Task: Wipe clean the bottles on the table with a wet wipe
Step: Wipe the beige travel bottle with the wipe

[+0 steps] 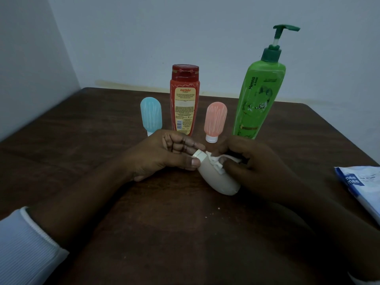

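A small beige bottle [218,179] lies tilted over the middle of the dark table, cap pointing up and left. My left hand [164,155] pinches its white cap between thumb and fingers. My right hand [253,161] presses a crumpled white wet wipe [216,163] against the bottle's upper side near the neck. Behind them stand a blue bottle [151,115] and a pink bottle [215,120], both cap-down with white streaks, a red bottle [184,99], and a tall green pump bottle [257,93].
A blue-and-white wet wipe pack [364,188] lies at the table's right edge. The brown wooden table [82,151] sits in a corner, with pale walls behind and to the left. Small white crumbs [219,208] lie near me.
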The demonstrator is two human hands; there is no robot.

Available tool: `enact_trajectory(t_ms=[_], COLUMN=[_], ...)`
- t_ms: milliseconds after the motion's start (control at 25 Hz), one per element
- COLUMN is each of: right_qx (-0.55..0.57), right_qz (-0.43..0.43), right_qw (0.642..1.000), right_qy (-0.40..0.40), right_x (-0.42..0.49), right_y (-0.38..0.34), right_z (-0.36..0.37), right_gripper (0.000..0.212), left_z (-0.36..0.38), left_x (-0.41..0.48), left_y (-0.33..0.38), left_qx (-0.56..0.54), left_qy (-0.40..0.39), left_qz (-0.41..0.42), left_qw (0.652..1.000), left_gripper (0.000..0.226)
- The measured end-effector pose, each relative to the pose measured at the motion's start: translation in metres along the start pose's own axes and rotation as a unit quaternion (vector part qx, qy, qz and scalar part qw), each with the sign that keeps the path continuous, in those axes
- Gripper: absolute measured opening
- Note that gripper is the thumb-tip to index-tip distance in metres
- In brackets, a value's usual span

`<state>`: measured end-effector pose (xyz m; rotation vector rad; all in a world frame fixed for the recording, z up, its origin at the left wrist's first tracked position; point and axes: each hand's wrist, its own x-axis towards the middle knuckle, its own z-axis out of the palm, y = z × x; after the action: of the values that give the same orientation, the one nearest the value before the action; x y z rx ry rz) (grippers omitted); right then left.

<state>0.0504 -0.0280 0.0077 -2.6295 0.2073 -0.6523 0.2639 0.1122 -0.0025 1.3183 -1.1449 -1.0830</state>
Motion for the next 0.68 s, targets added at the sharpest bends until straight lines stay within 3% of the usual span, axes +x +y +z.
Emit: enact_trajectory(t_ms=[160,320,440,680], right_qx=[-0.01,0.003,-0.005,0.025], right_qz=[0.051,0.007,-0.01,0.045], right_qw=[0.997,1.0,1.0,0.977], right_qy=[-0.059,-0.014,-0.023,-0.209], right_x=[-0.002,-0.002,0.001,-0.004], right_y=[0.003,-0.001,0.0,0.008], right_z=[-0.014,-0.006,-0.003,-0.041], right_gripper=[0.01,0.008,0.014,0.023], left_z=[0.0,0.001,0.001,0.002], left_x=[0.001,0.0,0.0,0.001], left_y=[0.0,0.001,0.001,0.001], left_qx=[0.005,0.001,-0.007,-0.008], left_qy=[0.001,0.003,0.008,0.011], left_qz=[-0.01,-0.01,-0.012,-0.023], left_qw=[1.0,1.0,1.0,1.0], left_gripper=[0.041,0.042,0.043,0.041])
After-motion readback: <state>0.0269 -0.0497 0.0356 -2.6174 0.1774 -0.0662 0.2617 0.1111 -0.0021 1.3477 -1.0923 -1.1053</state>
